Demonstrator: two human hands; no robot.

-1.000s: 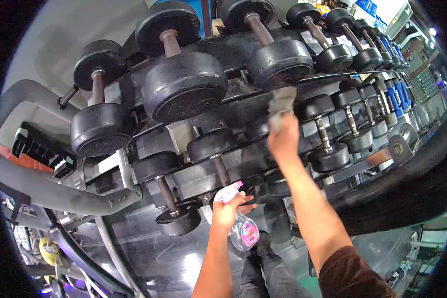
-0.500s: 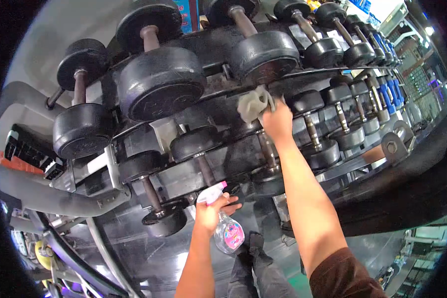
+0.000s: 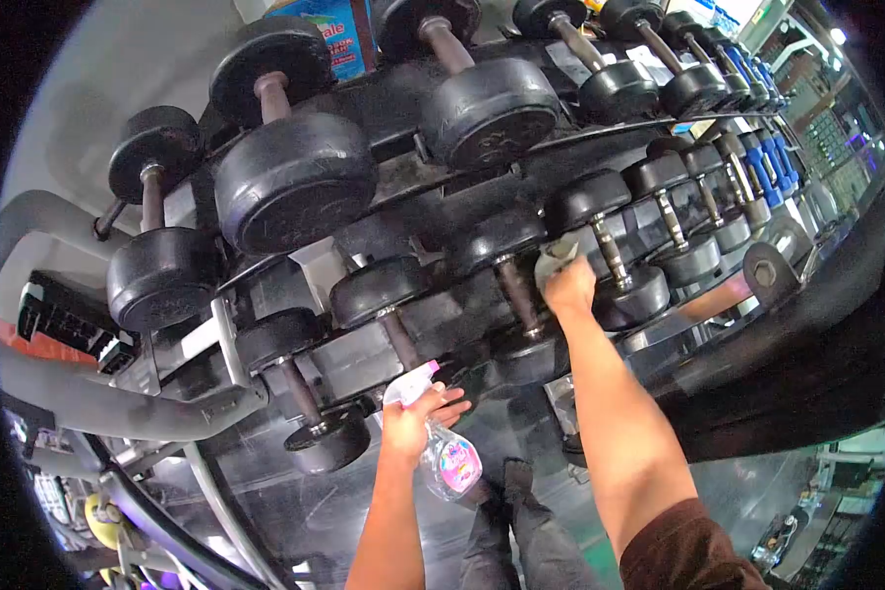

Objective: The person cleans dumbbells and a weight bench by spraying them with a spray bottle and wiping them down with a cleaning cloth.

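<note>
My left hand (image 3: 415, 418) is wrapped round the neck of a clear spray bottle (image 3: 452, 466) with a white and pink trigger head and a pink label. In my right hand (image 3: 568, 287) is a pale cloth (image 3: 557, 258), bunched in closed fingers. That hand sits at the lower rack tier, between a black dumbbell (image 3: 517, 295) on its left and another dumbbell (image 3: 612, 251) on its right. Both dumbbells have round black heads and metal handles. The bottle is held in front of the rack's lower edge, below a dumbbell (image 3: 395, 334) with a brownish handle.
Large black dumbbells (image 3: 295, 177) line the upper tier, and smaller blue ones (image 3: 765, 172) stand at the far right. A blue box (image 3: 339, 34) is behind the top row. Grey machine tubing (image 3: 118, 398) curves in from the left. My legs show on the floor below.
My right hand has moved down and slightly right with the cloth, from behind a lower-tier dumbbell's far head to beside its handle. The left hand keeps hold of the spray bottle.
</note>
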